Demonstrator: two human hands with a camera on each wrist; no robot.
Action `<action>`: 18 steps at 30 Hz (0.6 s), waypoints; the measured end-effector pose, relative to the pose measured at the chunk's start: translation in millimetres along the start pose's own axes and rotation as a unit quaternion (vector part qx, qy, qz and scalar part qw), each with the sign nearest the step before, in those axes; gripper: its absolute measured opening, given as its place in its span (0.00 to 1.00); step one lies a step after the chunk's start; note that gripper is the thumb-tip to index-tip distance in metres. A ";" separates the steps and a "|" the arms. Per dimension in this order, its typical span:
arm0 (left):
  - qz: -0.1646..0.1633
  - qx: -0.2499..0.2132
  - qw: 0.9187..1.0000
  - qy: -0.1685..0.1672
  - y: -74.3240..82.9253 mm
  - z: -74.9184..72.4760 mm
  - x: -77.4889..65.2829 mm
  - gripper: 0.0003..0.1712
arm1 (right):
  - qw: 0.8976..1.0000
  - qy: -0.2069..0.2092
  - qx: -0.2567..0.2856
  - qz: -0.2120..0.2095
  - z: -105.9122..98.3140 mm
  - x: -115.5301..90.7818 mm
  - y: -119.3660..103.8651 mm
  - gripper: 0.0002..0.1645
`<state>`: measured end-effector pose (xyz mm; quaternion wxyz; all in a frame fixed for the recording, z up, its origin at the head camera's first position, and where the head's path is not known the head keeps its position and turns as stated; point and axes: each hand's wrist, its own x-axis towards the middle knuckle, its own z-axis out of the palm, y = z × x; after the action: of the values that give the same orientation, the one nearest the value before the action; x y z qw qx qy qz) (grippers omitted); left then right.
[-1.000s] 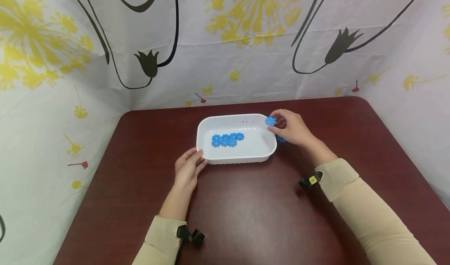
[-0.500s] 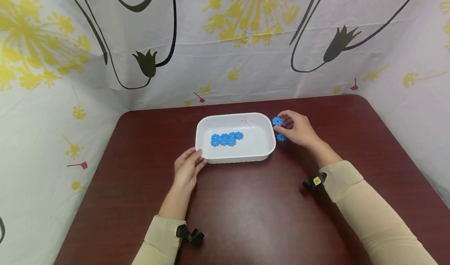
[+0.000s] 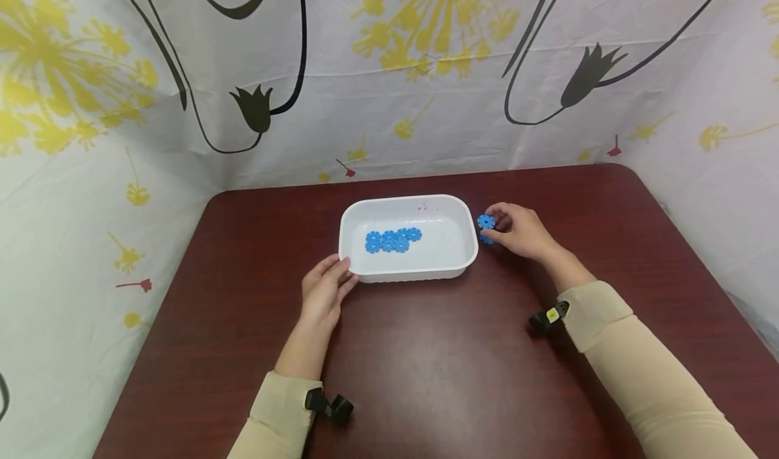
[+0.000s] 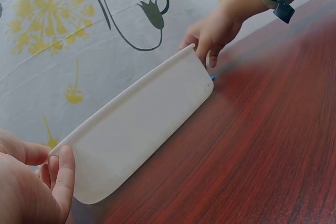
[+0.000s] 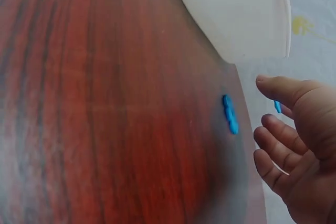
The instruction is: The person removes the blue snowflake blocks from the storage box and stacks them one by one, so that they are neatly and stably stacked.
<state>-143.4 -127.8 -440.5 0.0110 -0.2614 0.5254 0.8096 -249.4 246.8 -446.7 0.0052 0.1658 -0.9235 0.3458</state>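
Observation:
My left hand grips the near left corner of the white plastic tray; in the left wrist view its thumb and fingers hold the rim of the tray wall. Several blue snowflake discs lie bunched on the tray's floor, left of its middle. Just right of the tray, my right hand pinches one blue snowflake disc between thumb and forefinger. Below it, another blue disc lies on the table, partly hidden by the held disc and my fingers in the head view.
The dark red wooden table extends around the tray to rounded far corners. Printed white cloth with yellow and dark flowers hangs behind and at both sides. Each sleeve cuff carries a small black camera.
My right hand has moved right with the pinched disc, from above the tray's right rim to beside the tray, then lowered towards the disc on the table. My left hand stays at the corner.

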 end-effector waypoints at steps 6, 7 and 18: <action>0.001 -0.006 1.000 0.000 1.6 0.4 -1.2 0.22 | 0.999 -0.035 -0.017 -0.015 -1.3 -1.4 6.8 0.23; 0.001 -0.008 1.000 0.001 1.7 0.4 -1.5 0.22 | 0.999 -0.040 -0.020 -0.015 -1.6 -1.5 7.2 0.23; -0.002 -0.007 1.000 0.003 0.8 1.0 -0.9 0.20 | 0.996 -0.086 -0.028 0.014 -4.0 -1.6 6.3 0.20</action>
<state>-143.3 -127.1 -439.2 0.0095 -0.2650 0.5191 0.8125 -250.3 254.3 -447.9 -0.0748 0.1816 -0.9322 0.3042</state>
